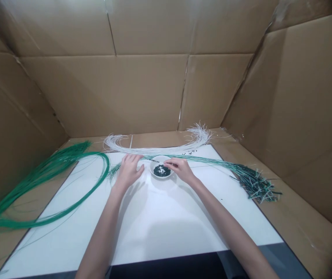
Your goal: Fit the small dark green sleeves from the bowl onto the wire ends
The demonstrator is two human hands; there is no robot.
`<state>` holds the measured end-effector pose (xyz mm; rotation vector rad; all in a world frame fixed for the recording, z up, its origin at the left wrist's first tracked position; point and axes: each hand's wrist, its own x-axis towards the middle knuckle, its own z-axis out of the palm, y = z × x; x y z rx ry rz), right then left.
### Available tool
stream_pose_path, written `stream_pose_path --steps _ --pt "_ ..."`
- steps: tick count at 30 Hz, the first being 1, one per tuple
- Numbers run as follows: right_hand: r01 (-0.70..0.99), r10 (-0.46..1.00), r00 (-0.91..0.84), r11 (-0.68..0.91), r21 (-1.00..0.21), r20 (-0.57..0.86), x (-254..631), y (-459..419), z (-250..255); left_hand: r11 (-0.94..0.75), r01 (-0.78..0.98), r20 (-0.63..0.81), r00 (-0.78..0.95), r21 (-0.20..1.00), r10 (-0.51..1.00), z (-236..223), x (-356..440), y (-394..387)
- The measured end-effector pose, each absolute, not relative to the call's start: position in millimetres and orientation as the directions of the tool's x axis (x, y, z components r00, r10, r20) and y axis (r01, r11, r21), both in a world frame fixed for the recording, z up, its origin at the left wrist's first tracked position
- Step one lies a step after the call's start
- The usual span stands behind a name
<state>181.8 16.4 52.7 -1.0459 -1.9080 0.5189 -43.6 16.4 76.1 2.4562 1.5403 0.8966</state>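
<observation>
A white bowl (152,173) stands on the white board, holding many small black beads (162,171) with a few white specks among them. Over its rim my right hand (181,169) is closed in a pinch at the end of a thin strand threaded with dark beads (155,161). That strand runs left across the bowl toward my left hand (129,169), whose fingers reach forward with the thumb spread apart. Beneath and beside the left fingers pass long green strands (206,159); whether those fingers touch the beaded strand I cannot tell.
Looped green strands (107,170) lie at the left, over the board's edge. A bundle of white strands (154,150) curves along the back. At the right, the green bundle ends in dark beaded tips (258,186). Loose beads (189,152) lie behind the bowl. Cardboard walls (148,93) surround the board.
</observation>
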Motion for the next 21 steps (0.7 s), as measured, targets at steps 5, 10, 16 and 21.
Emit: stream_pose_path --steps 5,10,16,21 --pt "0.502 0.856 -0.219 0.511 -0.698 0.469 186.2 13.5 52.2 -0.517 0.702 0.360 0.377 0.491 0.853 74.7 -28.8 10.0" --pt "0.567 0.883 -0.163 0.450 -0.690 0.441 191.0 13.9 49.4 -0.479 0.680 0.354 0.327 0.556 0.876 73.1 -32.6 11.1" --pt "0.614 0.848 -0.232 0.508 -0.604 0.477 194.7 13.1 46.4 -0.407 0.702 0.371 0.214 0.585 0.903 71.5 -30.8 12.3" --pt "0.741 0.780 -0.340 0.566 -0.361 0.526 181.0 9.5 48.4 -0.321 0.666 0.320 0.129 0.673 0.938 68.1 -24.1 12.5"
